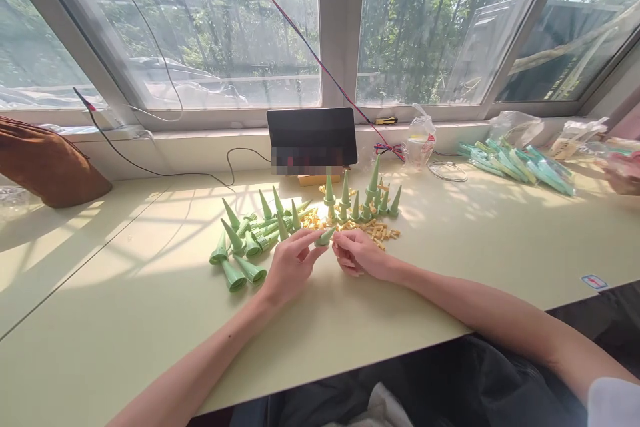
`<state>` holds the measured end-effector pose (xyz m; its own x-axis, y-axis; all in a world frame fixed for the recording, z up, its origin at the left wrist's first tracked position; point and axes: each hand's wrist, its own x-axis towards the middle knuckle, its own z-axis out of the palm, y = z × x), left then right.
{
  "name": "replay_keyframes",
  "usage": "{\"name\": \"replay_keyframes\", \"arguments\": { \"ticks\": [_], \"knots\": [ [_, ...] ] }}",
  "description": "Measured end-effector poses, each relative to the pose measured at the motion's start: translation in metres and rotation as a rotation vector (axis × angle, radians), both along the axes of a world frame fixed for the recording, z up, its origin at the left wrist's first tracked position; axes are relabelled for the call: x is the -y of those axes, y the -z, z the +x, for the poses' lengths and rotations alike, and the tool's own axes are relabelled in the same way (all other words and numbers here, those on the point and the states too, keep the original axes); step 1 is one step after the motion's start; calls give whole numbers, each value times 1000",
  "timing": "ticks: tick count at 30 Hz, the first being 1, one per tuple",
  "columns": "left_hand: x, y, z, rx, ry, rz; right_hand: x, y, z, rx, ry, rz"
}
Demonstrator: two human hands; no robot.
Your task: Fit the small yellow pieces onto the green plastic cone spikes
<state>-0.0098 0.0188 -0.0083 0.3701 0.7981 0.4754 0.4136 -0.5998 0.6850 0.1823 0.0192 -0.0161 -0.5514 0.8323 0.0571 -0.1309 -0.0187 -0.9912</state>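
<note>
My left hand (290,265) pinches a green plastic cone (326,236) at its wide end, low over the pale table (125,293). My right hand (356,253) is curled just to the right of the cone, fingers pressed together near its tip; what it holds, if anything, is too small to see. A loose pile of green cones (250,240) lies to the left of my hands. Several upright green cones (360,200) stand behind them. Small yellow pieces (377,232) are scattered between the two groups.
A dark tablet (312,139) leans at the window sill with a cable running left. A brown bag (47,163) sits far left. Plastic bags (421,140) and teal packaged items (520,163) lie at the right, where another person's hand (625,173) shows at the edge.
</note>
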Motion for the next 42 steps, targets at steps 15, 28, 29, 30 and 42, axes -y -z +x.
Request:
{"name": "replay_keyframes", "arguments": {
  "ticks": [15,28,29,30,42],
  "knots": [
    [4,-20,0,173,79,-603,-1,3,4,372,316,644],
    [2,-6,-1,29,33,-299,-1,6,4,304,292,516],
    [1,-4,-1,15,10,-222,0,4,3,253,255,421],
    [0,-2,-1,7,-4,-157,1,3,3,196,215,332],
    [1,1,0,-13,11,-111,2,1,0,53,131,148]
  ]
}}
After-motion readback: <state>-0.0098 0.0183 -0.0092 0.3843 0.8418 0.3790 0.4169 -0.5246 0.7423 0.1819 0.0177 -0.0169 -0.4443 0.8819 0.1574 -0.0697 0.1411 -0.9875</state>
